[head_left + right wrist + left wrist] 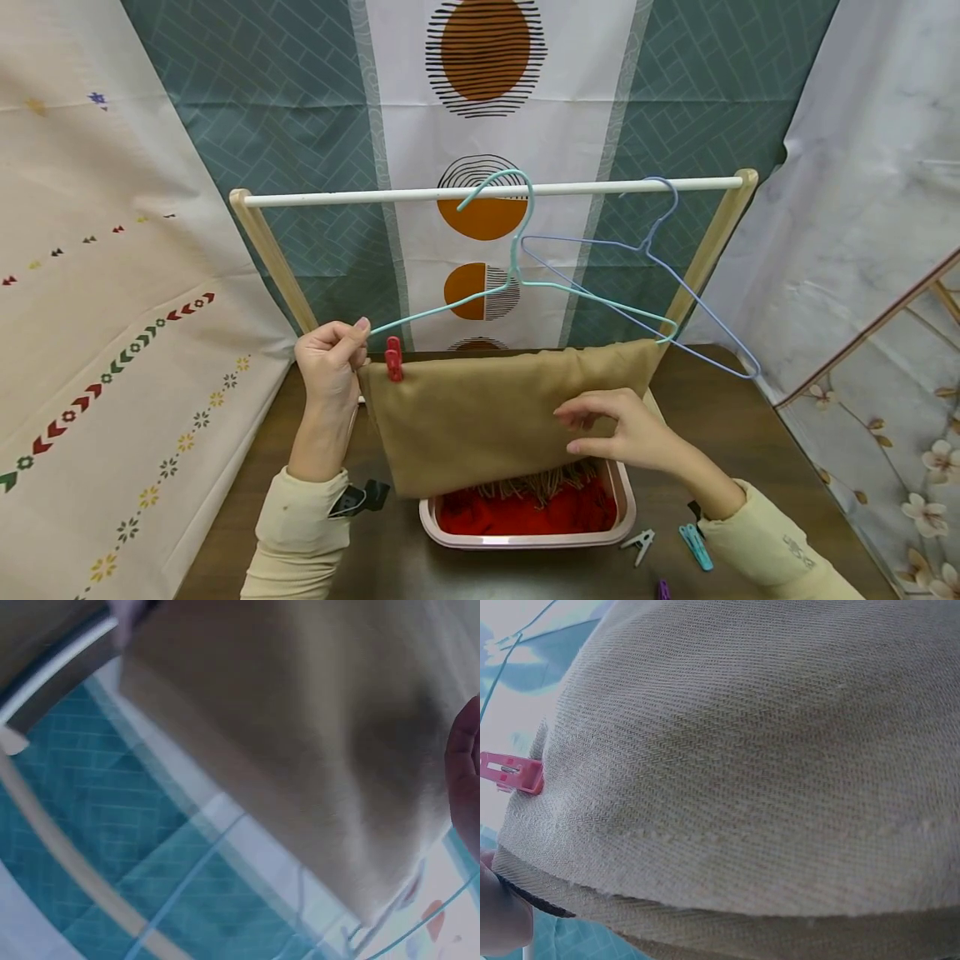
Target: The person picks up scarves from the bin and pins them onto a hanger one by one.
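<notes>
My left hand (330, 358) grips the left end of a mint-green clothes hanger (442, 308), beside the top corner of a tan cloth (480, 417). The folded cloth hangs over the hanger's lower bar, which it hides. A red clothespin (393, 360) clips the cloth near its left top corner; in the left wrist view the clothespin (514, 772) sits at the cloth's edge. My right hand (626, 425), fingers loosely bent and holding nothing, is in front of the cloth's right part. Whether it touches the fabric I cannot tell.
A white rod (360, 197) on wooden posts spans the back, with a blue hanger (701, 300) hooked at its right. Below the cloth stands a pink basin (525, 542) holding red fabric (495, 510). Grey (640, 544), teal (696, 546) and purple (663, 590) clothespins lie right.
</notes>
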A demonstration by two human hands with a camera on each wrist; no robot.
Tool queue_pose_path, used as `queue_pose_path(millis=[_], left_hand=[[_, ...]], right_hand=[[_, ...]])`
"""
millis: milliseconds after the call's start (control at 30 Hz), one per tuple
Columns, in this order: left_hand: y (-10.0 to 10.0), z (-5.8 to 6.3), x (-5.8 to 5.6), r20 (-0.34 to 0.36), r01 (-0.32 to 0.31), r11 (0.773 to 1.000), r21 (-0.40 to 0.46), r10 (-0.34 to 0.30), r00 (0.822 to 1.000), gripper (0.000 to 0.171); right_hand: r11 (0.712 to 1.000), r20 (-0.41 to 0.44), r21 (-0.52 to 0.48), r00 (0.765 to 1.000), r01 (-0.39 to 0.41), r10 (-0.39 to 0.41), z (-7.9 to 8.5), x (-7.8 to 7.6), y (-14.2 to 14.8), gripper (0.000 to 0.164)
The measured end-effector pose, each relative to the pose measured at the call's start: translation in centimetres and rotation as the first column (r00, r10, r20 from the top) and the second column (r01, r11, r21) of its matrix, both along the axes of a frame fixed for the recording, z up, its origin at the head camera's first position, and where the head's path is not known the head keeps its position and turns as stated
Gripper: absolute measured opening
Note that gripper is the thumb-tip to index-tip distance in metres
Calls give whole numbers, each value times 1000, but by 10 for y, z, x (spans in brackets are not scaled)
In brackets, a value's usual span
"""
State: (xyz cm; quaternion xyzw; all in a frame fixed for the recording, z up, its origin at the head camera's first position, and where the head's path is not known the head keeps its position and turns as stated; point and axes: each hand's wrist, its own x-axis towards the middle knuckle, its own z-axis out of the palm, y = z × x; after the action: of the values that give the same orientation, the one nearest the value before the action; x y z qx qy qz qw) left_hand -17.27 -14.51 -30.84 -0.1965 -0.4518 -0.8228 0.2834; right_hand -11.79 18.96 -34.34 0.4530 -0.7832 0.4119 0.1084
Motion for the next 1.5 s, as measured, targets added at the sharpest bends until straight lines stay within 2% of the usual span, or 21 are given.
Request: queue_pose_path(millis=[167, 233, 300, 633, 867, 1067, 1333, 1500], left_hand=[[-1, 1, 1, 5, -3, 1000, 11, 3, 1000, 39], [-2, 0, 1, 6, 2, 1000, 25, -3, 1000, 39], [-3, 0, 1, 6, 4, 1000, 31, -4, 1000, 39], [-4, 0, 3, 10, 38, 997, 66, -39, 999, 38], [-5, 0, 3, 3, 26, 997, 74, -27, 1000, 36], [-6, 0, 2, -26, 51, 995, 90, -49, 998, 33], [-5, 1, 2, -27, 33, 996, 80, -31, 999, 33], [-5, 2, 3, -30, 38, 995, 91, -36, 999, 33]], right_hand=[[999, 60, -14, 997, -50, 51, -14, 1, 16, 35], [998, 78, -26, 995, -62, 64, -26, -1, 24, 36], [997, 94, -37, 993, -70, 73, -31, -1, 29, 37], [995, 178, -79, 981, -68, 81, -56, 4, 62, 37], [992, 272, -122, 960, -26, 59, -75, 3, 85, 32], [991, 341, -136, 939, 4, 43, -90, 4, 99, 30], [985, 393, -161, 920, 61, 7, -113, 8, 119, 29], [978, 422, -153, 904, 140, -63, -129, 10, 129, 30]])
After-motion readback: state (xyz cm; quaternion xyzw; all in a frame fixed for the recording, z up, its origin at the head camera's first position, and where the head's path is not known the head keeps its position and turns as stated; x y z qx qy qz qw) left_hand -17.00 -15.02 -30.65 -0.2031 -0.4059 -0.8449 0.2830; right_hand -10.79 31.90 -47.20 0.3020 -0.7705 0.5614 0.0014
